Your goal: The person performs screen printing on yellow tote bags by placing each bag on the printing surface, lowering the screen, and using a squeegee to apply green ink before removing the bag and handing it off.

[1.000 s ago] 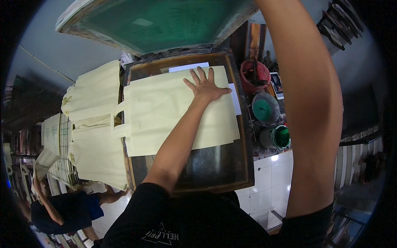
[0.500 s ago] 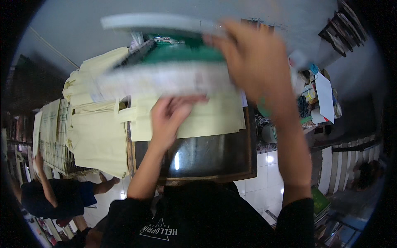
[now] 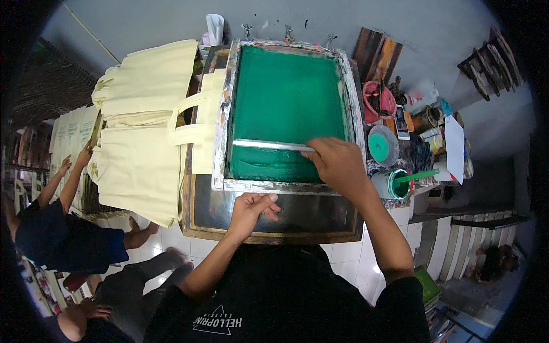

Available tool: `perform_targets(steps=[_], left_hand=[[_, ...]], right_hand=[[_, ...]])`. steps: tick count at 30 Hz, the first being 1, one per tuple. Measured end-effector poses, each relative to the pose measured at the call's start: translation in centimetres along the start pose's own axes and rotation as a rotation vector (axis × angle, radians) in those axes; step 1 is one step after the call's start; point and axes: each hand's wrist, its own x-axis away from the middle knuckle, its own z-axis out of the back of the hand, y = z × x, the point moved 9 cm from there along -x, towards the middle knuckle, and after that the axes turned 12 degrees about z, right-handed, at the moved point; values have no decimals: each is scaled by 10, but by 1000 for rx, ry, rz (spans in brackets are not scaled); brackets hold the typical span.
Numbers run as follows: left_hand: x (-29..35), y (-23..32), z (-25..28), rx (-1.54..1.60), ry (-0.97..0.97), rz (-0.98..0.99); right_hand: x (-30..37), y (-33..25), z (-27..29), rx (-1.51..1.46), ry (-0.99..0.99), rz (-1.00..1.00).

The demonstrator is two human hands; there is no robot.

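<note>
A screen-printing frame (image 3: 218, 154) lies flat on the dark-topped table, its mesh (image 3: 289, 91) coated with green ink. My right hand (image 3: 337, 166) is closed on one end of a pale, straight squeegee (image 3: 269, 145), which rests across the lower part of the mesh. Thicker green ink shows below the blade. Just in front of the frame's near edge, my left hand (image 3: 251, 212) has loosely curled fingers set apart and nothing visible in them. A cream cloth bag (image 3: 209, 126) sticks out from under the frame's left side, handle outward.
More cream bags (image 3: 140, 171) are piled at the left. On the right stand a green-inked tub (image 3: 394, 184) with a green stick, a bowl of green ink (image 3: 382, 146), a pink basin (image 3: 378, 102) and a phone (image 3: 402, 123). Other people (image 3: 68, 234) are at the left.
The raised, tilted printing frame has come down flat over the bag. My right hand has moved down onto the squeegee, and my left hand has drawn back from the bag.
</note>
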Motion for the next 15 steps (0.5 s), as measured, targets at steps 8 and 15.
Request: perform_targets(steps=[8, 15], left_hand=[[1, -2, -2, 75, -17, -21], [0, -4, 1, 31, -43, 27]], right_hand=[[27, -45, -21, 98, -43, 26], [-38, 75, -62, 186, -125, -40]])
